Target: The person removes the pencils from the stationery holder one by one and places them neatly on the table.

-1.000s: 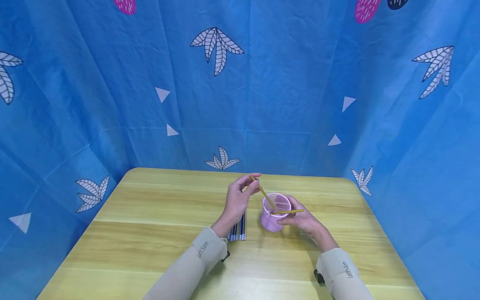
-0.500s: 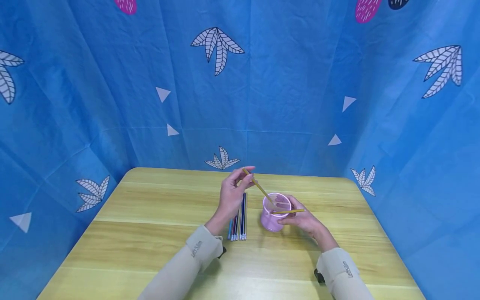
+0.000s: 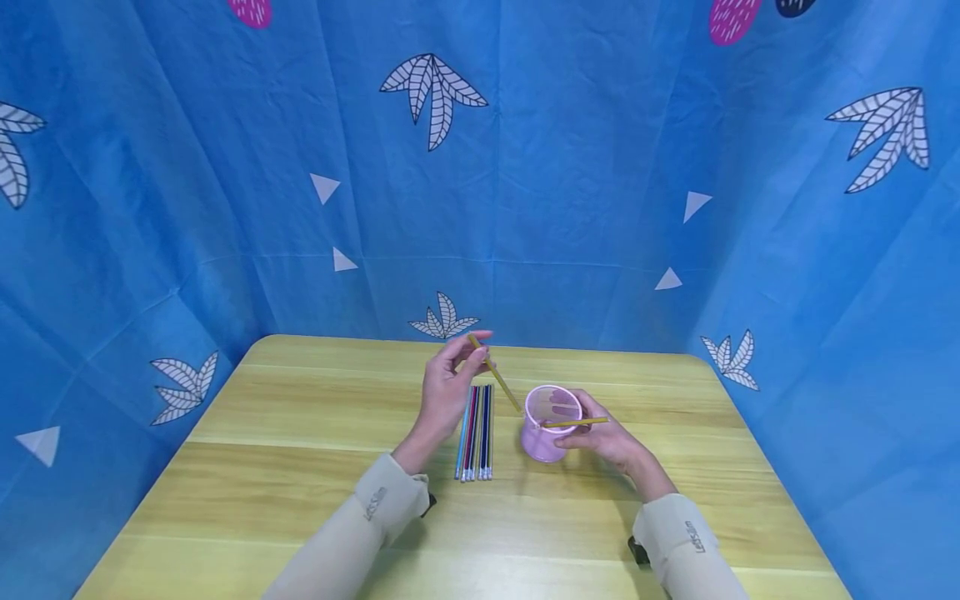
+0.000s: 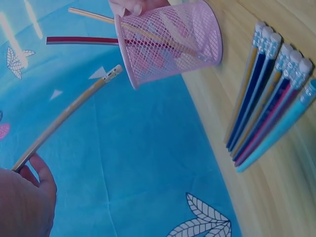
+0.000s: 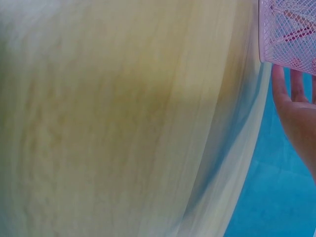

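Between thumb and fingers, my left hand (image 3: 442, 390) pinches a yellow pencil (image 3: 504, 386) by its upper part. Its eraser end slants down toward a pink mesh pencil cup (image 3: 543, 445), just left of the rim and apart from it. My right hand (image 3: 611, 442) grips the cup from the right, with its fingers round the far side. Inside the cup, the left wrist view shows a light wooden pencil (image 4: 91, 15) and a dark red pencil (image 4: 81, 40) leaning out. Only the cup's lower part and the right fingers (image 5: 280, 84) appear in the right wrist view.
On the wooden table (image 3: 300, 467), several pencils (image 3: 475, 437) lie side by side left of the cup, eraser ends toward me. One is light blue (image 4: 281, 128). Behind the table hangs a blue patterned cloth (image 3: 570, 208).
My left hand has moved left with the yellow pencil, whose lower end has come out of the cup's mouth. More of the pencil row shows. The right hand and cup stay put.
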Motion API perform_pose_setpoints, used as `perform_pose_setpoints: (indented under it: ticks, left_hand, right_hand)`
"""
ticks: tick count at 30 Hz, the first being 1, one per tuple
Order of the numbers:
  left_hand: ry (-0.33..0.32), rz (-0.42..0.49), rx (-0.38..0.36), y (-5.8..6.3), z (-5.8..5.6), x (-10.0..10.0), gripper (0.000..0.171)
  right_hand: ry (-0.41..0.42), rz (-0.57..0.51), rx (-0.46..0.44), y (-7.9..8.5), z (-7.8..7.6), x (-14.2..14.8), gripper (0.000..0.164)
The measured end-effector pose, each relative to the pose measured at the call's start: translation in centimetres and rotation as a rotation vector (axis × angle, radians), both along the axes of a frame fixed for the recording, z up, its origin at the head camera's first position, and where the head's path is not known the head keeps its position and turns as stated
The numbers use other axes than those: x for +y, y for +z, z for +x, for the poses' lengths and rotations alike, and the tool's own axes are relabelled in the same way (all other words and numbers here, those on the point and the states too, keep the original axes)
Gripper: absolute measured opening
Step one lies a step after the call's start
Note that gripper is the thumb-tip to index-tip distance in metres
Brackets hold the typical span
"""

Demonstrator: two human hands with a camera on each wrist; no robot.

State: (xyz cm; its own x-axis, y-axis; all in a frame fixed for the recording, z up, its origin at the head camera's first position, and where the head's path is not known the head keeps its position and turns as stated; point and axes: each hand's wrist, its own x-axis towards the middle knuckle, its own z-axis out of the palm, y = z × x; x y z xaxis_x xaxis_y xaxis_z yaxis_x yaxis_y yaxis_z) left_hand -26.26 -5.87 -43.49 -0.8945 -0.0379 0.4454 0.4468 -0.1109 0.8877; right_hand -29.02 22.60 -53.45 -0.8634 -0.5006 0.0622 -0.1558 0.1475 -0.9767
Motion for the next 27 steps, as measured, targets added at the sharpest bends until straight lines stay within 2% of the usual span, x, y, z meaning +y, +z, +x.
perform_pose_setpoints:
  ticks: [12, 21, 27]
  left_hand:
    - [0.022, -0.025, -0.057, -0.1, 0.3, -2.0, 0.024]
    - [0.041, -0.106, -0.105, -0.8, 0.1, -3.7, 0.028]
    - [0.079, -0.128, -0.138, -1.2, -0.1, -4.6, 0.026]
  right_hand:
    - [-0.013, 0.011, -0.042, 0.3, 0.1, 0.0, 0.082]
    - [-0.011, 0.012, -0.044, 0.4, 0.2, 0.0, 0.082]
    - [-0.009, 0.009, -0.029, 0.3, 0.2, 0.1, 0.08]
